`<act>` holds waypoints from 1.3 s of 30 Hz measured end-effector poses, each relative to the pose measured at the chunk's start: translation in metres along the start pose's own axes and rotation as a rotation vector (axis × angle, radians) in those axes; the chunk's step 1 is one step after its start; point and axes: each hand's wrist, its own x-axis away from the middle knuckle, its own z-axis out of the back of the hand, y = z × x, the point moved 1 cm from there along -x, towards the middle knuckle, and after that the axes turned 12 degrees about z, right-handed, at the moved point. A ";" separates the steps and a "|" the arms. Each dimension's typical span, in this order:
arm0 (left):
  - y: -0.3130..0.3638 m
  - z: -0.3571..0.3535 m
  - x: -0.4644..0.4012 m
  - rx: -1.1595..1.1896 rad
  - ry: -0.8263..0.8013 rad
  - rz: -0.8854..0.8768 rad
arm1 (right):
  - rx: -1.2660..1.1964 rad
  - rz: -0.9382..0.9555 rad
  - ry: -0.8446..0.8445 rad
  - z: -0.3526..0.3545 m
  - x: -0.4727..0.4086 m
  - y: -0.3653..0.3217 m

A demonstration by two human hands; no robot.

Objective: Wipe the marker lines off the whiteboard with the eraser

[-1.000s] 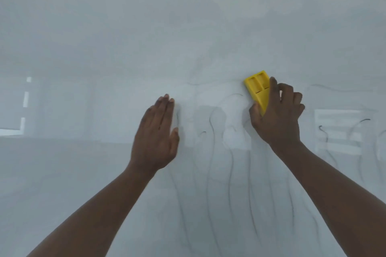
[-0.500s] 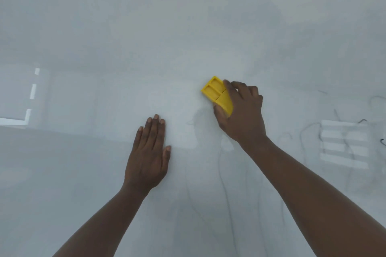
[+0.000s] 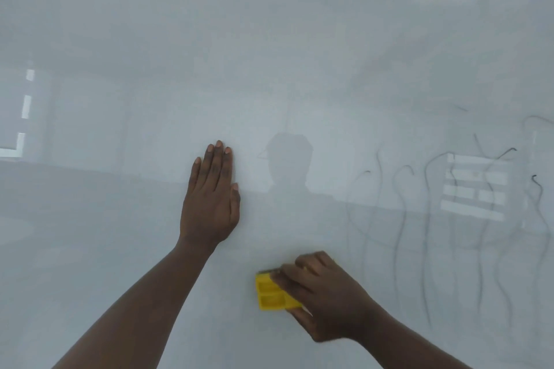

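Observation:
A large whiteboard (image 3: 269, 54) fills the whole view. My right hand (image 3: 326, 296) grips a yellow plastic eraser (image 3: 271, 293) and presses it flat on the board low in the middle. My left hand (image 3: 211, 198) rests flat on the board, fingers together, up and to the left of the eraser. Thin wavy black marker lines (image 3: 401, 219) run roughly vertically over the right part of the board, to the right of the eraser. The board around and left of the eraser shows no lines.
Bright window reflections show on the glossy board at the far left (image 3: 21, 141) and at the right (image 3: 476, 189). A shadowy reflection of a person (image 3: 287, 168) lies in the middle. A strip of patterned wall shows at the top right corner.
My right hand has swept the eraser down the board, from beside my left fingertips to below my left wrist level. The faint lines in the middle are gone. My left hand stays flat.

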 end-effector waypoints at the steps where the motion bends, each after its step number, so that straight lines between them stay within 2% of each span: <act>1: 0.004 0.001 0.001 0.002 -0.002 0.004 | -0.008 0.026 -0.041 -0.005 0.016 -0.008; 4: 0.022 0.000 0.003 0.025 -0.017 -0.029 | -0.020 0.111 -0.146 -0.018 0.067 -0.028; 10: 0.069 -0.007 -0.001 0.077 -0.052 -0.087 | 0.133 0.283 -0.258 -0.015 0.156 -0.032; 13: 0.091 -0.014 -0.002 0.078 -0.044 -0.122 | 0.115 0.355 -0.328 -0.004 0.170 -0.024; 16: 0.100 -0.022 0.000 0.046 -0.031 -0.080 | 0.083 0.401 -0.398 0.007 0.164 -0.017; 19: 0.099 -0.028 0.003 0.015 -0.018 -0.076 | 0.077 0.288 -0.333 0.020 0.153 -0.006; 26: 0.099 -0.029 0.004 0.004 -0.006 -0.084 | 0.175 -0.003 -0.069 0.054 0.082 0.059; 33: 0.104 -0.025 0.003 0.023 -0.012 -0.066 | 0.388 -0.441 0.264 0.084 0.036 0.125; 39: 0.142 -0.017 -0.028 0.057 0.015 -0.134 | 0.508 -0.790 0.408 0.114 0.056 0.168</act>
